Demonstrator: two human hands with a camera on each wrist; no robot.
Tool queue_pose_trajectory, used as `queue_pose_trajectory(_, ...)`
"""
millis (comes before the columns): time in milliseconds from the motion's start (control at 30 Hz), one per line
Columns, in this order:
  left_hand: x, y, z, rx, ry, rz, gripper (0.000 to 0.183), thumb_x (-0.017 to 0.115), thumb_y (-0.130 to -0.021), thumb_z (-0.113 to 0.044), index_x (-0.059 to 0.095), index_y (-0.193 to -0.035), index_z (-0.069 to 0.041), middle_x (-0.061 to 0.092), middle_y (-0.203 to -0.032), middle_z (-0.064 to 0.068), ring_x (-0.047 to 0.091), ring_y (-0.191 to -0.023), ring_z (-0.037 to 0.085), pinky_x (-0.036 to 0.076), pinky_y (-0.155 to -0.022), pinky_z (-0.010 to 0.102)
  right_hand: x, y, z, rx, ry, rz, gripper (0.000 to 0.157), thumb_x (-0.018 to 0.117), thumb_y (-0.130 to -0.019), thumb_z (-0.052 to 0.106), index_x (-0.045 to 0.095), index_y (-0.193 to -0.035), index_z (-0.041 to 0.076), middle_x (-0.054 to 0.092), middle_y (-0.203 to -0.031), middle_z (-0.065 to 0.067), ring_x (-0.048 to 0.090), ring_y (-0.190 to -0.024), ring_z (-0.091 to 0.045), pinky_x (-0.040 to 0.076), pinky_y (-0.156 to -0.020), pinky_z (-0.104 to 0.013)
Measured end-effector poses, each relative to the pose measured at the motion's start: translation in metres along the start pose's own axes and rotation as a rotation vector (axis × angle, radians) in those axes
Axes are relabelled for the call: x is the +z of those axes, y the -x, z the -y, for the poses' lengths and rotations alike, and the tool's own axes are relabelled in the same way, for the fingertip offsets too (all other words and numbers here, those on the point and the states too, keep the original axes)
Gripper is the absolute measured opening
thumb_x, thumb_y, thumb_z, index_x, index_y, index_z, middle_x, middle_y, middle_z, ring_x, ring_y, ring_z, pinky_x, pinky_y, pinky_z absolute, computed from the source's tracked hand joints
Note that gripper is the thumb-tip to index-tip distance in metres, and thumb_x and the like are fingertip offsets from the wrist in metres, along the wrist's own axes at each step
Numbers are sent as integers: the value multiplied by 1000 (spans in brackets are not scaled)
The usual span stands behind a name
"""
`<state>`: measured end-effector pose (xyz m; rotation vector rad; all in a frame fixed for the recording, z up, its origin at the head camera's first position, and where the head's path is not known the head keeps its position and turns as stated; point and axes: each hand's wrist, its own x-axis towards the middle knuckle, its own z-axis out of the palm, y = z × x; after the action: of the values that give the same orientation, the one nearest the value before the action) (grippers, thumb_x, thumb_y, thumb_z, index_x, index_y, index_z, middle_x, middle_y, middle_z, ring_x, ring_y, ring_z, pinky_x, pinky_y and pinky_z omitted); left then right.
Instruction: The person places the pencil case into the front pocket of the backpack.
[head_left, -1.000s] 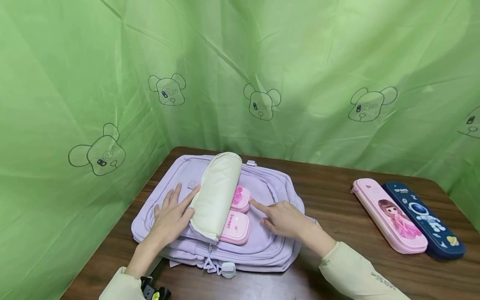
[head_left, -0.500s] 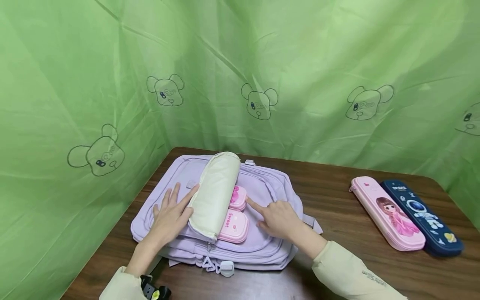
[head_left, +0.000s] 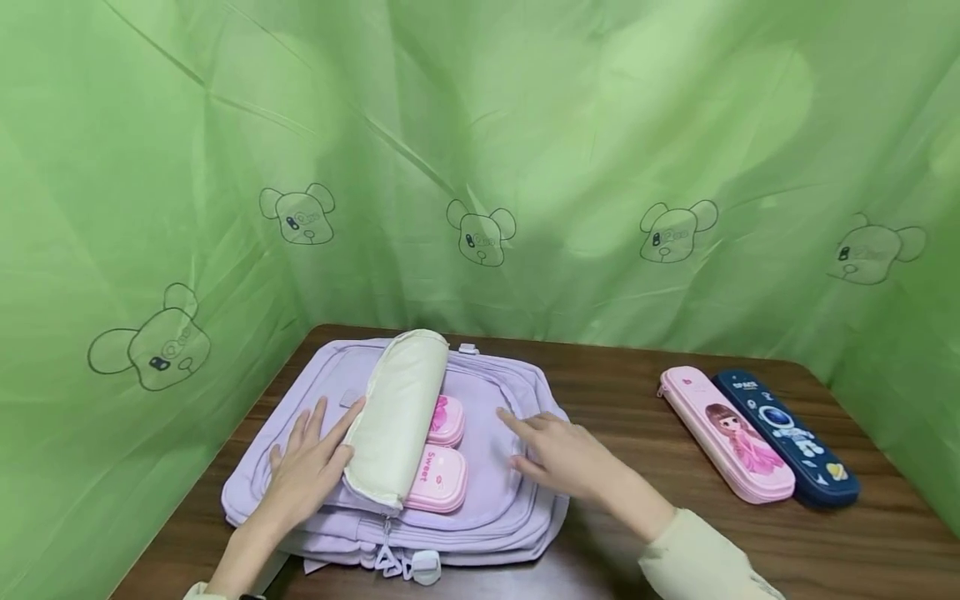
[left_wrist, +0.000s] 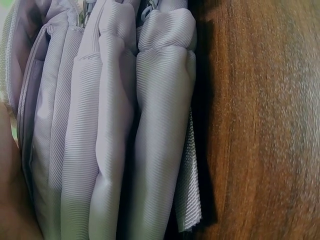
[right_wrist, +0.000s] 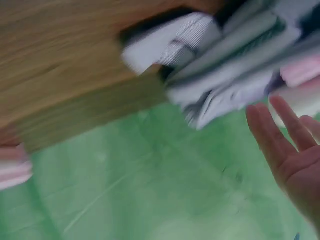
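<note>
A lavender backpack [head_left: 483, 479] lies flat on the table, its front pocket opened and the cream-lined flap [head_left: 397, 417] folded back to the left. Two pink pencil cases poke out from under that flap: one with a pink dress print [head_left: 447, 422], one lettered "Sweet" [head_left: 441, 482]. My left hand [head_left: 307, 467] rests on the bag with fingers spread, index finger and thumb at the flap's left edge. Over the bag's right part is my right hand [head_left: 562, 450], index finger extended and apart from both cases. In the right wrist view, that hand [right_wrist: 295, 160] holds nothing.
To the right on the wooden table [head_left: 600, 383] lie a pink pencil case with a princess print [head_left: 727, 437] and a dark blue one with an astronaut [head_left: 787, 437], side by side. Behind stands a green curtain [head_left: 555, 125]. Zip pulls [head_left: 387, 560] hang at the bag's near side.
My right hand has drawn away to the right from the smaller-looking pink case, which its index finger was touching. The left hand stays at the flap. The head view has shifted.
</note>
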<state>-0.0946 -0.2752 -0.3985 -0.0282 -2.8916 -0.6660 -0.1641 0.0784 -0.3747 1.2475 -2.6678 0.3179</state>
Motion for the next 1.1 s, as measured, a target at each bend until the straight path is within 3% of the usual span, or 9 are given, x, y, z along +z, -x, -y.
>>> queue_pose_trajectory(167, -2, 2, 1, 6, -1, -4, 50, 31, -99, -38, 22, -147, -38, 9, -152, 23, 6, -135, 48, 0, -87, 80, -20, 46, -38, 125, 26, -27, 65, 63, -87, 38, 40, -142, 13, 62, -110, -17, 59, -100, -31, 50, -79, -48)
queue_pose_trajectory(333, -3, 3, 2, 4, -7, -12, 50, 32, -98, -37, 23, -147, -37, 10, -152, 23, 7, -134, 49, 0, -87, 80, -31, 99, -91, 236, 80, -71, 67, 67, -85, 32, 40, -140, 4, 60, -112, -27, 59, -98, -41, 47, -82, -54)
queue_pose_trajectory(500, -1, 3, 0, 0, -4, -10, 50, 31, -98, -37, 24, -147, -37, 11, -152, 23, 8, -135, 48, 0, -88, 80, -35, 153, -133, 460, 143, -29, 64, 67, -84, 36, 48, -130, -5, 46, -121, -37, 44, -107, -56, 36, -85, -66)
queue_pose_trajectory(600, -1, 2, 0, -2, 1, -8, 50, 31, -98, -38, 24, -147, -37, 10, -152, 22, 8, -135, 48, 0, -88, 79, -30, 174, -150, 527, 183, -17, 65, 70, -79, 39, 52, -122, -8, 43, -118, -42, 37, -107, -62, 32, -86, -69)
queue_pose_trajectory(767, -2, 2, 0, -5, -1, -7, 49, 31, -98, -38, 23, -147, -39, 10, -152, 22, 7, -135, 48, -1, -89, 79, -18, 185, -161, 523, 208, -32, 76, 77, -72, 37, 48, -120, -14, 44, -111, -45, 32, -107, -67, 30, -86, -71)
queue_pose_trajectory(833, -1, 0, 0, -3, 1, -7, 50, 31, -98, -38, 23, -147, -39, 10, -152, 22, 7, -135, 48, 0, -89, 79, -15, 184, -162, 510, 211, -77, 75, 80, -69, 32, 48, -119, -14, 45, -110, -45, 33, -106, -67, 30, -86, -71)
queue_pose_trajectory(967, 1, 1, -1, -8, 2, -3, 50, 31, -98, -38, 23, -147, -39, 10, -152, 21, 7, -135, 47, 0, -89, 79, -9, 180, -159, 453, 201, -176, 71, 83, -63, 23, 50, -116, -12, 50, -100, -40, 43, -98, -59, 38, -78, -67)
queue_pose_trajectory(1100, 0, 4, 0, -20, -3, 2, 49, 31, -98, -38, 23, -147, -40, 9, -153, 21, 7, -135, 47, -1, -90, 78, -4, 176, -152, 450, 154, -178, 69, 83, -63, 18, 49, -116, -10, 47, -98, -37, 50, -83, -54, 42, -66, -64)
